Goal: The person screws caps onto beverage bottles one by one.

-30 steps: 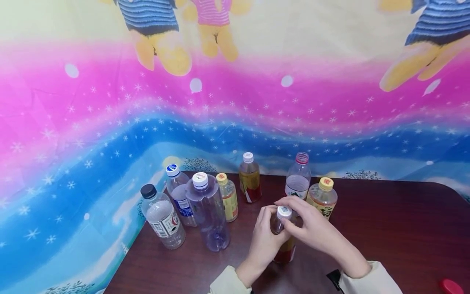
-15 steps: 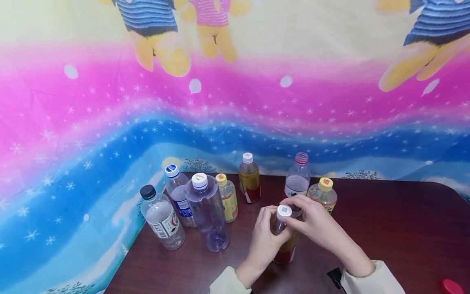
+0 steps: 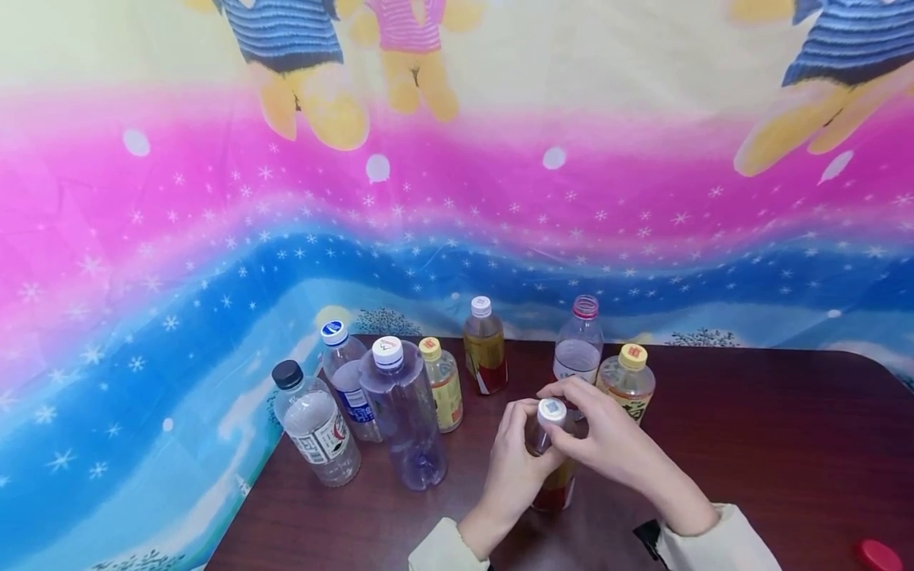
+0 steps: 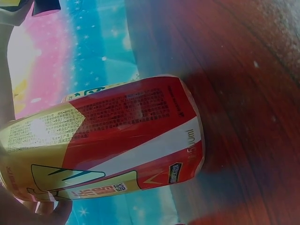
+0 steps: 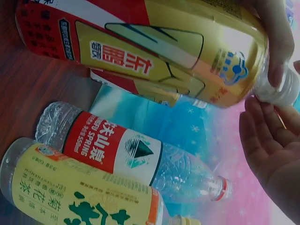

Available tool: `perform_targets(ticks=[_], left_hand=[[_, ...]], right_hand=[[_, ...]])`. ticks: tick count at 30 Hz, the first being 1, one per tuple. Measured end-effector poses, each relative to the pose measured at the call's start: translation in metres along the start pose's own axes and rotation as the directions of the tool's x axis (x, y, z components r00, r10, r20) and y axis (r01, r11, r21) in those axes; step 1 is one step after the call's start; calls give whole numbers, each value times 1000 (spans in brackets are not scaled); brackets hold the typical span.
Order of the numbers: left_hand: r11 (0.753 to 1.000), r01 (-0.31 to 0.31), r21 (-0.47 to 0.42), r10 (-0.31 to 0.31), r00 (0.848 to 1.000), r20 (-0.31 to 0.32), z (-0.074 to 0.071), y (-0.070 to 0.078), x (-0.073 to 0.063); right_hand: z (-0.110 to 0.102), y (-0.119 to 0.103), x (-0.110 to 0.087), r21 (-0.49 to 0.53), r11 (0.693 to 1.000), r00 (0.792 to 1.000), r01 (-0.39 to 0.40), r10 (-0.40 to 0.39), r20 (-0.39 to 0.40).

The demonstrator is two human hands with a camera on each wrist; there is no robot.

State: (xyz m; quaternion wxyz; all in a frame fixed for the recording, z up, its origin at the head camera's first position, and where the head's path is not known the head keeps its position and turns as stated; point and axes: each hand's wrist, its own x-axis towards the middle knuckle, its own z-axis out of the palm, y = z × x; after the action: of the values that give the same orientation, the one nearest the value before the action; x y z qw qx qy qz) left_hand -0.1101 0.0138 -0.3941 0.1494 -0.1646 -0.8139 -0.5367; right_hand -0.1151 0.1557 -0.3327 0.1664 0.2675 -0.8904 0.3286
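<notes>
A bottle with a gold and red label (image 5: 154, 51) stands upright on the table in front of me. My left hand (image 3: 505, 468) grips it around its upper part. Fingers and thumb of my right hand (image 3: 612, 438) pinch its white cap (image 3: 552, 411), which sits on the neck. In the left wrist view the label (image 4: 131, 140) fills the middle, with a few left fingertips curled below it. Just behind the right hand are a clear bottle with a pink neck ring and no cap (image 3: 578, 357) and a yellow-capped bottle (image 3: 628, 377).
To the left stand a black-capped bottle (image 3: 321, 436), a blue-and-white-capped bottle (image 3: 351, 381), a tall purplish bottle (image 3: 407, 420) and a small yellow-capped bottle (image 3: 446, 388). Another gold and red bottle (image 3: 485, 349) is at the back. A red cap (image 3: 878, 555) lies at the lower right.
My right fingers have shifted slightly around the white cap, and its printed mark appears a little turned. The left hand and the bottle keep their place.
</notes>
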Motion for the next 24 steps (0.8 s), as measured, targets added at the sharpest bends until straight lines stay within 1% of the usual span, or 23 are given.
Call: perform_targets(ticks=[1,4,6,9,11,15,20,22,24], left_hand=[[1000,1,0,-1,1000,-2,0,0,0],[999,41,-12,-41,999,7,1,0,1],[998,56,-20,-55,998,13,1,-1,1],[998,63,-28,-63,998,17,2,-1,2],[998,63,-28,-62,998,16,2,-1,1],[998,61,-29,-60,998,17,2,-1,1],[998,61,-29,-60,998,19,1,1,1],[999,44,-19,-44,999,14,1,1,1],[1000,23,-6,-23,1000,8,1,0,0]], right_hand=[[-1,1,0,-2,1000,1000,15,-15,-3],[-3,3,-1,10,999,999,39,-39,-15],[-4,2,0,19,1000,1000,24,-23,-15],[-6,0,0,27,999,999,-31,31,-7],[-5,-1,1,26,998,998,-62,62,-8],[-4,-2,2,7,994,993,-107,107,-38],[0,-4,4,-3,983,982,-185,185,-51],[1,-4,3,4,981,980,-194,194,-46],[2,-4,2,23,985,985,-168,169,-32]])
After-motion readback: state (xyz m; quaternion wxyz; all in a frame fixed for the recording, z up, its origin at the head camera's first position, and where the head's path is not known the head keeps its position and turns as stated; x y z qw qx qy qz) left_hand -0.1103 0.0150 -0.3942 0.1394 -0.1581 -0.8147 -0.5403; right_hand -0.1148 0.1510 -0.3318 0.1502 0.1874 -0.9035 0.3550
